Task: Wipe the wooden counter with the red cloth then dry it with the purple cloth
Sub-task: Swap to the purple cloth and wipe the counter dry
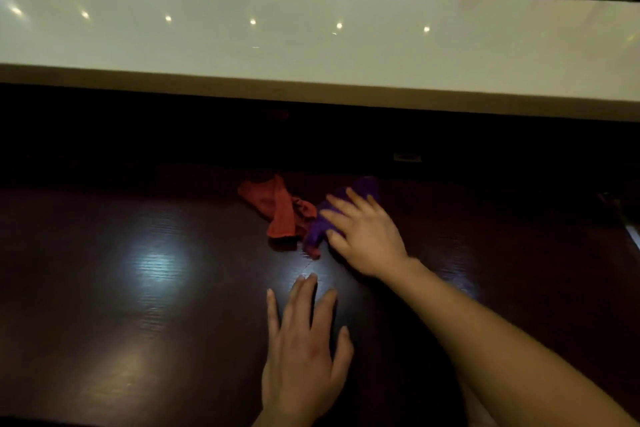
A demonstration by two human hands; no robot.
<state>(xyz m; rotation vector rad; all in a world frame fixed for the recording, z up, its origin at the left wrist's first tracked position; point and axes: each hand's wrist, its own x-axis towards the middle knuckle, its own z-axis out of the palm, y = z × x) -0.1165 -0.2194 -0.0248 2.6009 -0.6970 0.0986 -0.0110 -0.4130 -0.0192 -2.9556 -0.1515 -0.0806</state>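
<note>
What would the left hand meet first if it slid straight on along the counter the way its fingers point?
The left hand lies flat, fingers pointing forward and slightly right. Going straight on, it would probably meet the purple cloth under the right hand, or that hand's thumb; the red cloth lies just left of that line.

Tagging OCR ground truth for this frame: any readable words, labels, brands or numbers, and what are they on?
No readable text in this frame.
Small pale plate on the dark back panel under the white countertop: too small and dim to tell whether it carries print.
Red cloth, purple cloth, wooden counter: no label or print visible.
</note>
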